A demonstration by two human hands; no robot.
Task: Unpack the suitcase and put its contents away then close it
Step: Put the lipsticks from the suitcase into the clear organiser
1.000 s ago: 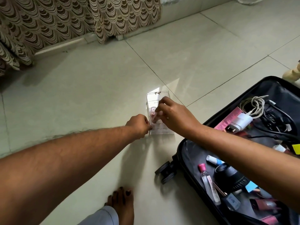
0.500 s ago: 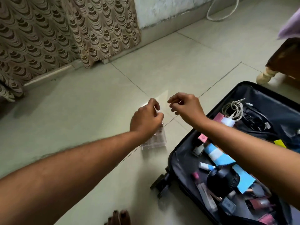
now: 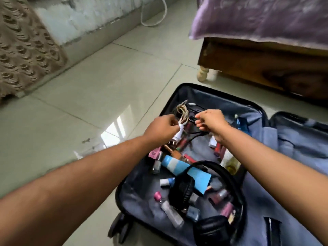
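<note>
The black suitcase (image 3: 179, 89) lies open on the tiled floor, its grey-lined halves spread flat. In the near half lie black headphones (image 3: 182, 192), a blue tube (image 3: 174, 164), small bottles and lipsticks. At its far end my left hand (image 3: 159, 128) pinches the cord of a white charger (image 3: 176, 136) just below its coiled loop (image 3: 182, 110). My right hand (image 3: 211, 123) hovers beside it with curled fingers, its tips at a tangle of black cables (image 3: 193, 118). Blur hides whether they grip the cables.
A wooden bed (image 3: 257, 64) with a purple cover stands right behind the suitcase. A patterned curtain (image 3: 23, 50) hangs at the left. A clear plastic box (image 3: 85, 151) sits faintly visible on the floor left of the suitcase. A white cord (image 3: 159, 16) loops by the wall.
My view swung right from the clear box to the suitcase. Both hands left the box and moved over the suitcase, and my left hand took hold of the white charger cord.
</note>
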